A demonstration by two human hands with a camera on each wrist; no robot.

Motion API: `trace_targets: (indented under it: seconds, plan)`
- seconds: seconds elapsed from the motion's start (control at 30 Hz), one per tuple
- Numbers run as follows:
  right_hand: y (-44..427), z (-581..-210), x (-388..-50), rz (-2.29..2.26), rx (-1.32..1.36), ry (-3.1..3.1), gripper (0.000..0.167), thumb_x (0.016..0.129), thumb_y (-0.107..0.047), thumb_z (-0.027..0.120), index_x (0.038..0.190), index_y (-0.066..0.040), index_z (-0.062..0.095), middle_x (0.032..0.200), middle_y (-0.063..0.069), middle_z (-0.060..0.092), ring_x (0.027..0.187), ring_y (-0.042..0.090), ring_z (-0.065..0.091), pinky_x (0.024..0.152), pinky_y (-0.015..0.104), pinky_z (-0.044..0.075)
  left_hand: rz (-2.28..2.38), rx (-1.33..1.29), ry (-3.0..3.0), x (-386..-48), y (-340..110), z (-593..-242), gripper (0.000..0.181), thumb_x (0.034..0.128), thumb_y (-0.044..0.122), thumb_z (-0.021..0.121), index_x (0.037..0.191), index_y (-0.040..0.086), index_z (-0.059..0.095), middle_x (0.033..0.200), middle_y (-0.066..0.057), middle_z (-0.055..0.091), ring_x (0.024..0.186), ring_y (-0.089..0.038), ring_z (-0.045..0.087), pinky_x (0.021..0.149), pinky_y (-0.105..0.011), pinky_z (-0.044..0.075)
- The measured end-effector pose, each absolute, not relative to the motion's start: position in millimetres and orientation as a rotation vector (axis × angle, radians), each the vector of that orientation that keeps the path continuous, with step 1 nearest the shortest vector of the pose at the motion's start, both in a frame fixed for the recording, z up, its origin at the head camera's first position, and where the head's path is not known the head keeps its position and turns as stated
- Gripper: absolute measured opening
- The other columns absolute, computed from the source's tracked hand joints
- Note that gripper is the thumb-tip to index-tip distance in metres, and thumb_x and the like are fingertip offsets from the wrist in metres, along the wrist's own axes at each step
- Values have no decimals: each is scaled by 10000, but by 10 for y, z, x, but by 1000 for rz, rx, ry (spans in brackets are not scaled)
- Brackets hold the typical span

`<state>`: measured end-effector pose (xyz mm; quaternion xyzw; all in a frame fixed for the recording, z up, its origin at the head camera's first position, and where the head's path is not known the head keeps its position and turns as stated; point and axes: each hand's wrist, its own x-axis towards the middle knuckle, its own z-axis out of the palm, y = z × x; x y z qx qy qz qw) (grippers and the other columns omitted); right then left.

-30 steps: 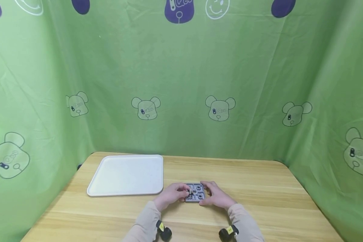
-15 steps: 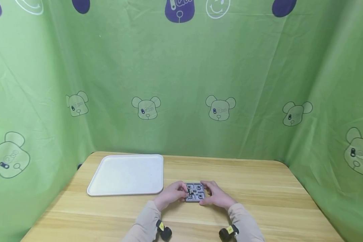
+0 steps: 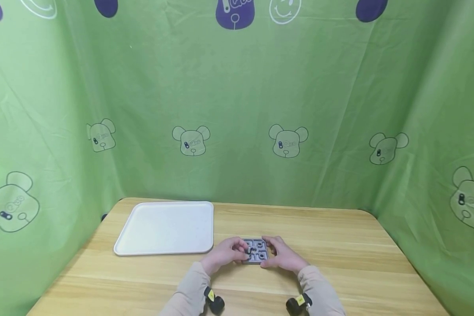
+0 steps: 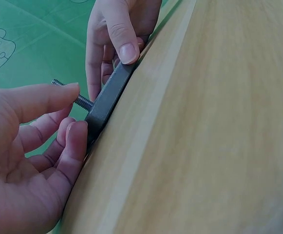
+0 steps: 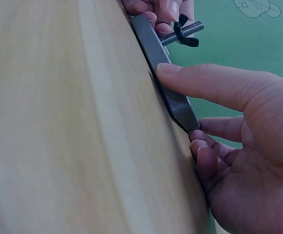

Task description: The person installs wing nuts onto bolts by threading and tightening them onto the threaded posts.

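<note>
A square grey plate with round recesses lies on the wooden table. From it rises a threaded bolt bearing a black wing nut. My left hand is at the plate's left side, thumb and index finger at the wing nut in a pinch. In the left wrist view the thumb of that left hand hides the nut, while the bolt shows past it. My right hand grips the plate's right side; in the right wrist view its thumb presses one edge and the fingers sit behind.
A white rectangular tray lies on the table's left part, beyond my left hand. The wooden table extends to the right of the plate. Green printed curtains hang behind and along both sides.
The left fingertips drew slightly back from the wing nut half a second ago and are now up against it again. The wing nut's wings have turned. The right hand and plate stay put.
</note>
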<state>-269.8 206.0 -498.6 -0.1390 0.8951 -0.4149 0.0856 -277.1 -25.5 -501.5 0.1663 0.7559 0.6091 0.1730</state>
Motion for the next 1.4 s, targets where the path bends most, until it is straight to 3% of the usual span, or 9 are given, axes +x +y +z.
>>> trace_targets:
  seconds: [0.27,0.53,0.73,0.9,1.03,1.4]
  plan:
    - [2047,-4964,-2688,-1250,-396,2655,920,670,-224,848,1450,-29,401,1251,136,490,1176,296,487,1065,585,361,1688,448,2202,-2791,-238,-5041,201,868,76,654,1056,6,657,907,-21,591,810,-122,555,716,-241,535]
    - [2050,-4958,-2699,-1241,-395,2661,927,666,-234,850,1451,-33,401,1244,137,492,1166,293,491,1067,578,364,1697,452,2207,-2778,-244,-5029,208,911,93,600,1091,11,666,1018,-81,639,804,-121,568,689,-223,531]
    - [2053,-4965,-2705,-1247,-397,2658,924,664,-224,847,1448,-22,400,1239,144,490,1157,298,486,1055,574,374,1755,407,2179,-2771,-233,-5027,205,872,65,620,1063,-2,589,912,-56,582,774,-142,569,692,-254,534]
    - [2047,-4976,-2704,-1257,-396,2654,922,664,-216,847,1448,-23,402,1252,145,489,1171,299,486,1066,584,358,1749,417,2184,-2761,-236,-5019,186,773,5,631,945,-9,561,856,-55,555,744,-140,555,679,-241,521]
    - [2055,-4982,-2701,-1256,-395,2654,922,665,-219,848,1447,-20,402,1251,153,488,1170,310,486,1067,584,357,1738,453,2173,-2762,-247,-5016,229,723,-17,630,946,-17,576,836,-25,548,746,-130,540,661,-219,499]
    - [2056,-4989,-2693,-1252,-392,2659,924,664,-226,848,1449,-28,403,1252,140,490,1170,290,486,1058,572,374,1750,484,2120,-2763,-255,-5000,315,741,18,725,1028,-27,602,867,-26,548,775,-126,532,649,-225,522]
